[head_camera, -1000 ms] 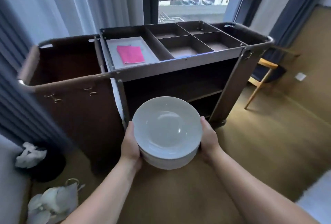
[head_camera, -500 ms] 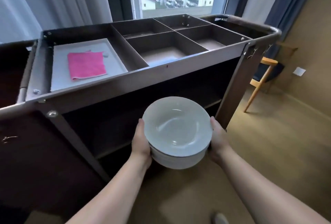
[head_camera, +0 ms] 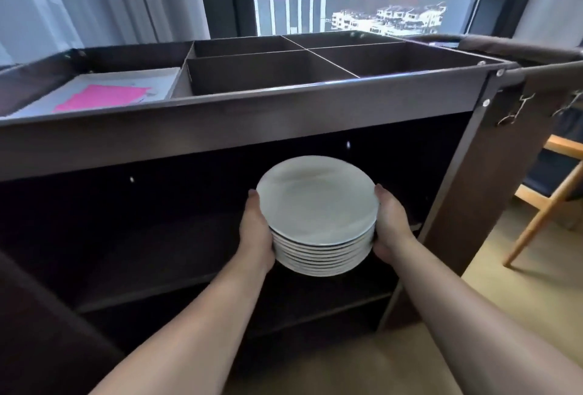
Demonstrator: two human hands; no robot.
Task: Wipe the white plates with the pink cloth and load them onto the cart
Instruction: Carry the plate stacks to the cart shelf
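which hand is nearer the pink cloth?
Left. The left hand grips the plate stack at its left edge, below-right of the pink cloth; the right hand grips the opposite edge, farther.

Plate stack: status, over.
Gripping white plate stack by sides: left hand, right hand. Stack before cart shelf opening, path open. Pink cloth in top tray.

Plates (head_camera: 317, 214): stacked between the left hand (head_camera: 255, 230) and right hand (head_camera: 391, 224), before the cart's (head_camera: 284, 117) open shelves.
Cloth (head_camera: 101, 101): on a tray (head_camera: 157, 79) in the cart's top, left end.
Compartments (head_camera: 268, 76): four, right of the tray.
Chair (head_camera: 549, 192): right of the cart.
Window (head_camera: 362, 16): behind the cart.
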